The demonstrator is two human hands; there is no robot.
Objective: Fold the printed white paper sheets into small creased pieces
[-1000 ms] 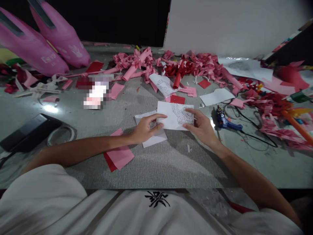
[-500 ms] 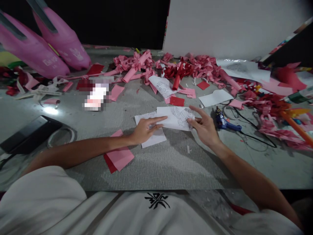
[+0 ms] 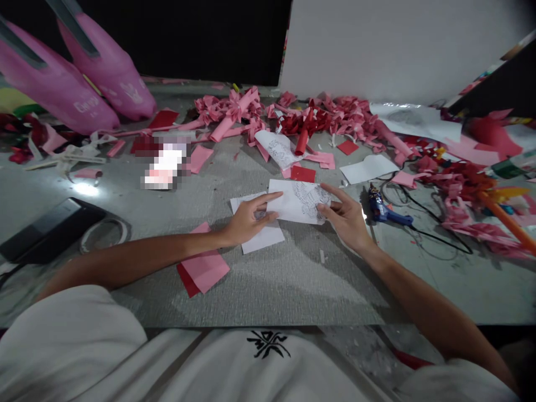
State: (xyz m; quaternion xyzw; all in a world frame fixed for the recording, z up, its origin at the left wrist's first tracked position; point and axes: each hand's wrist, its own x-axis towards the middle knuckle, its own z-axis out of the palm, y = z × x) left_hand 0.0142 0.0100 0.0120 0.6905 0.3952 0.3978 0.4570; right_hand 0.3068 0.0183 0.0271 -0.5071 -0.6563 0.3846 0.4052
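A white sheet of paper with a black line drawing on its right part is held between my two hands. My right hand pinches its right end, thumb on top of the drawing. At the left end, my left hand has its index finger and thumb over the paper's edge; its other fingers are partly hidden. Beneath the left hand lies another white sheet, with a corner sticking out on the left. Pink paper over red paper lies below my left forearm.
A blue glue gun with a black cord lies right of my right hand. Pink and red paper flowers pile along the back. Pink bottles stand back left, a black device and a tape roll nearer.
Both hands still hold the sheet. My right hand has shifted slightly left with the paper's right end, and my left index finger has moved up a little.
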